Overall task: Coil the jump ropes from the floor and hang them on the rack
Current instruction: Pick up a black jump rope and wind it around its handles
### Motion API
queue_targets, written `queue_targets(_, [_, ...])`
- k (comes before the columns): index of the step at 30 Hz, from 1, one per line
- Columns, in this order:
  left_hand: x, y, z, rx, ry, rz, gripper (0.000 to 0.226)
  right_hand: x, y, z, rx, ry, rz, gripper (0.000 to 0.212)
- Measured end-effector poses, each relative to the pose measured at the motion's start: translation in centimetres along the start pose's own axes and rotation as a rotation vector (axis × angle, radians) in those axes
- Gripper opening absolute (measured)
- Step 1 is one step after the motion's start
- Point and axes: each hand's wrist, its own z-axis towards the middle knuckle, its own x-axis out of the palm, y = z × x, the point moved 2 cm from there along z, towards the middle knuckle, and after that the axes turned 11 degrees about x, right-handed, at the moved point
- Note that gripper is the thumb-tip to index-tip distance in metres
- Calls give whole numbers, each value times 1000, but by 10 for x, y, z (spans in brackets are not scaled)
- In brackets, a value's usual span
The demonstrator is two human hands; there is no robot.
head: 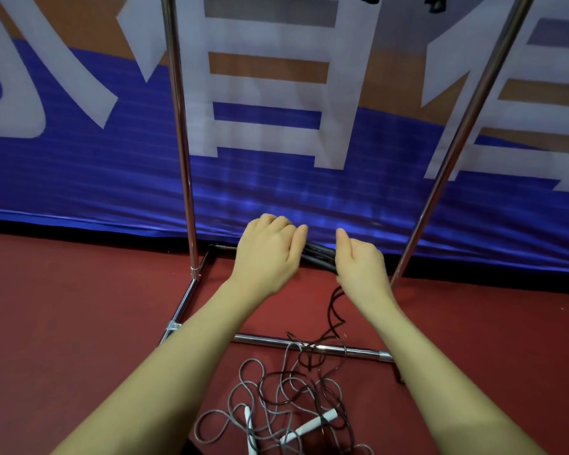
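Two thin black jump-rope handles [319, 257] sit at the frame's centre, held between both hands. The left hand [266, 254] curls closed on one end, the right hand [358, 264] on the other, hiding both ends. The black cord [334, 310] drops to tangled grey ropes with white handles [312, 425] at lower centre, across the chrome rack's base bar [263, 339].

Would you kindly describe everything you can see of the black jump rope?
The black jump rope is a thin, dark, kinked cord with dark, slim handles, bunched together between the left hand and right hand, above the red floor. From the right hand the cord hangs down, crosses the rack's chrome base bar, and ends tangled on the floor with a grey, white-handled rope.
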Motion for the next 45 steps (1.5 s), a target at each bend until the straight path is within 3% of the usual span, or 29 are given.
queue_targets(5, [-3,-6,4,135,-54,316,48,2,0,-5,-55,28,53,54])
queue_targets(9, [-4,-3,3,211,-47,294,43,-1,1,-7,-138,12,22,52])
queue_targets(18, [-11,-1,-4,73,-24,284,51,4,3,-10,-156,74,123,51])
queue_targets(21, [-12,0,-3,53,11,281,52,3,0,-9,-150,181,104,49])
queue_targets(26, [-10,5,-4,-44,73,326,53,-2,-8,-2,-75,335,-60,16])
queue_targets(30, [-15,11,-4,-135,124,336,52,-1,-17,1,-99,435,-109,35])
queue_targets(33, [-11,13,-9,-138,304,347,51,-7,-16,-1,-244,392,-228,29])
queue_targets(36, [-15,14,-11,-135,314,298,51,-16,-15,2,-353,282,-192,14])
queue_targets(41, [-19,12,-9,-70,231,243,52,-20,-16,4,-305,229,-72,6])
queue_targets(45, [-32,4,-1,-106,207,119,48,-21,-14,6,-211,299,54,17])
